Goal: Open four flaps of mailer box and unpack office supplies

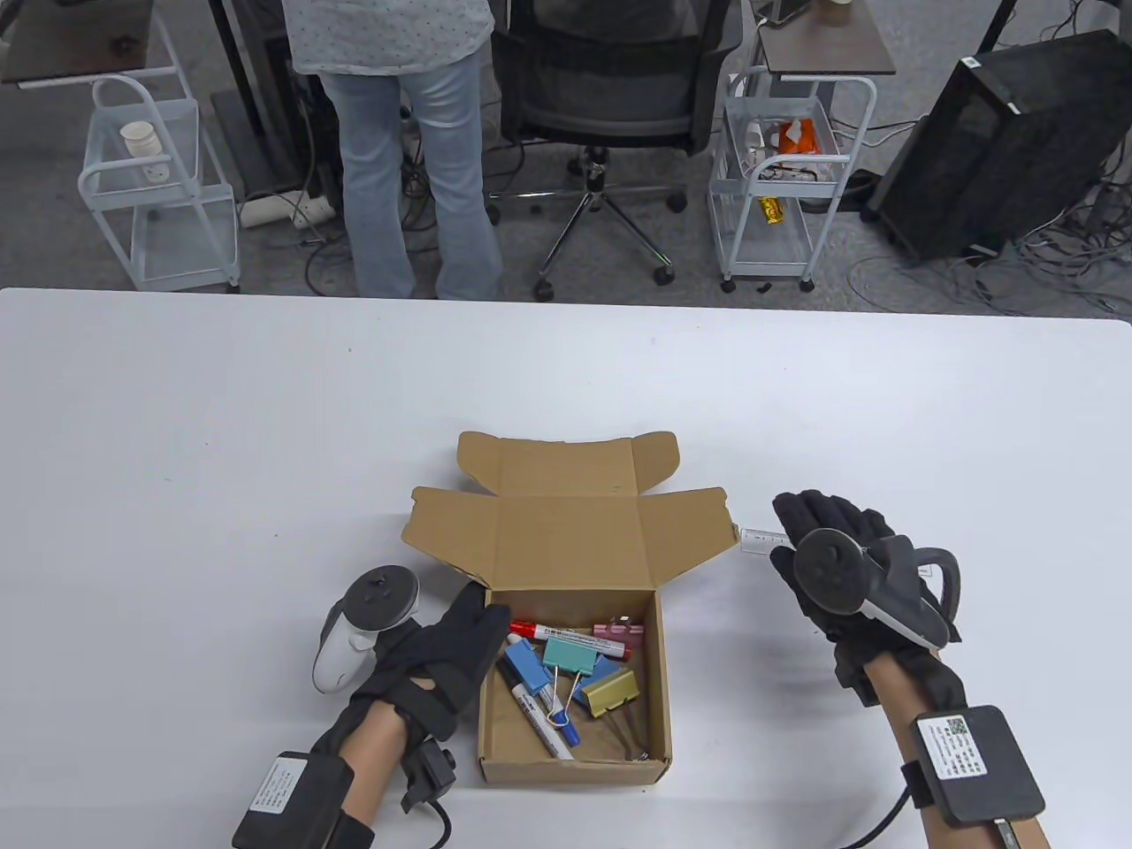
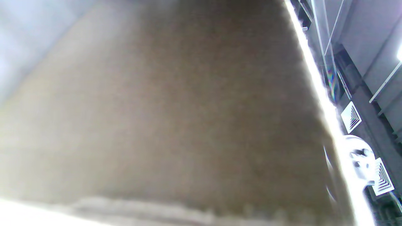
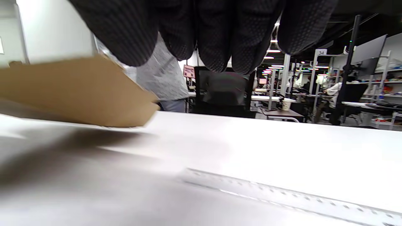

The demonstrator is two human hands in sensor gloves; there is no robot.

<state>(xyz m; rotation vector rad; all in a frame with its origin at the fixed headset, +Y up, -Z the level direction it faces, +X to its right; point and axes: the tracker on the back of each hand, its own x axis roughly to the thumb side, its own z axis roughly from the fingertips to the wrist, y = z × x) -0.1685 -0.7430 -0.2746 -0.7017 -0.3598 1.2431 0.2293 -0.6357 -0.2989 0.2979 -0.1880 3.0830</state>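
Note:
The brown mailer box [image 1: 573, 769] stands open near the table's front, with its lid and side flaps [image 1: 566, 531] folded back. Inside lie a red marker [image 1: 570, 638], a white marker [image 1: 539, 716], a blue item [image 1: 526, 665] and teal [image 1: 570, 656], yellow [image 1: 610, 692] and pink [image 1: 619, 631] binder clips. My left hand [image 1: 482, 610] rests against the box's left wall, which fills the left wrist view [image 2: 157, 110]. My right hand [image 1: 814, 531] hovers flat over a clear ruler [image 1: 762, 539] lying on the table right of the box. The right wrist view shows the ruler [image 3: 282, 194] below my fingers [image 3: 220, 37].
The white table [image 1: 265, 442] stretches wide around the box. The right flap [image 3: 78, 91] sticks out toward my right hand. Beyond the far edge stand a person [image 1: 416, 177], an office chair [image 1: 610, 88] and wire carts [image 1: 778, 177].

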